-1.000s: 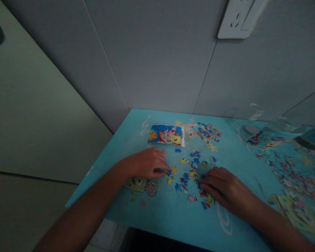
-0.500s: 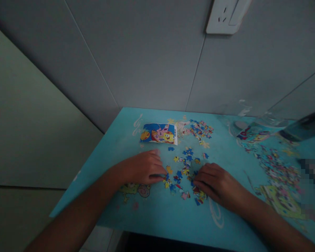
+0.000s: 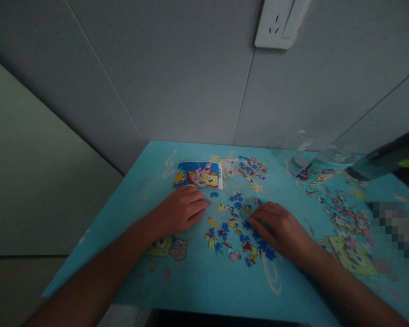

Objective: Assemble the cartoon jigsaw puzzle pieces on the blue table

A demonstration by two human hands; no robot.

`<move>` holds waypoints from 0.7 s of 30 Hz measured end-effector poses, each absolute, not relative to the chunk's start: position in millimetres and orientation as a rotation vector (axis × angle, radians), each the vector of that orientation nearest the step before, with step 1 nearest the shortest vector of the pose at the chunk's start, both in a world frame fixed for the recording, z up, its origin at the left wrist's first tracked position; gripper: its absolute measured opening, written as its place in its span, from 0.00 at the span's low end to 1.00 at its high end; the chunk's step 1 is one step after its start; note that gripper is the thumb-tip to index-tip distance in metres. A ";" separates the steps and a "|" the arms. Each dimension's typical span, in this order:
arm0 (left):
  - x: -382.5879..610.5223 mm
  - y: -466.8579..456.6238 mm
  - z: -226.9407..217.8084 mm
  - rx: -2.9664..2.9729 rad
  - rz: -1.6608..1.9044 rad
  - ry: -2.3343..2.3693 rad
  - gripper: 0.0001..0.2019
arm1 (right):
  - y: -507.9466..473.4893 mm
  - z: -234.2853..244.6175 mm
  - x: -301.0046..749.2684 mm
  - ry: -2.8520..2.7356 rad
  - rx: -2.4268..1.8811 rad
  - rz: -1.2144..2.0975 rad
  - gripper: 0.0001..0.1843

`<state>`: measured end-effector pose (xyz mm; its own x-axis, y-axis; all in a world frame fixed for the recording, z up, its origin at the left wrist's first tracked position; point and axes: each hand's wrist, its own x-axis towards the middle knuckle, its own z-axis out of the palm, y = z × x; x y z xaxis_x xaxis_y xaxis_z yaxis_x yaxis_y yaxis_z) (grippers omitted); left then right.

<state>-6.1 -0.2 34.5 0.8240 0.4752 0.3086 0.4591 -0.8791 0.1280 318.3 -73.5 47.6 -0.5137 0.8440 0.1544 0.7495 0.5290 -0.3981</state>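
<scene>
Left hand shifted off the pieces toward the card, fingers loosely parted; right hand beside them, grip unclear; likely sorting, next move calling for light fingertip pinch.

I seem to be in a home: jigsaw pieces on a cartoon-printed turquoise bench, 1 wall socket above.

Left hand is palm down, its fingertips extended and parted toward the right hand, which lies apart, fingers bent, grip indeterminable, forearms converging from behind.
</scene>
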 end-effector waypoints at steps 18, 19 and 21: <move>5.0 3.1 22.3 2.975 0.539 0.845 0.16 | -9.6 31.3 316.0 -2.297 -1.426 0.491 0.18; 4.3 3.3 22.0 2.973 0.540 0.856 0.17 | -5.2 30.4 314.6 -2.319 -1.425 0.501 0.18; 2.7 3.9 21.4 2.971 0.540 0.870 0.17 | 0.8 28.0 313.6 -2.326 -1.419 0.523 0.17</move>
<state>2.7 3.9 21.4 0.7876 0.5233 0.3254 0.5238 -0.8466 0.0938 313.6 0.8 28.0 -0.4276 0.8967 0.1146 0.7616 0.4256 -0.4888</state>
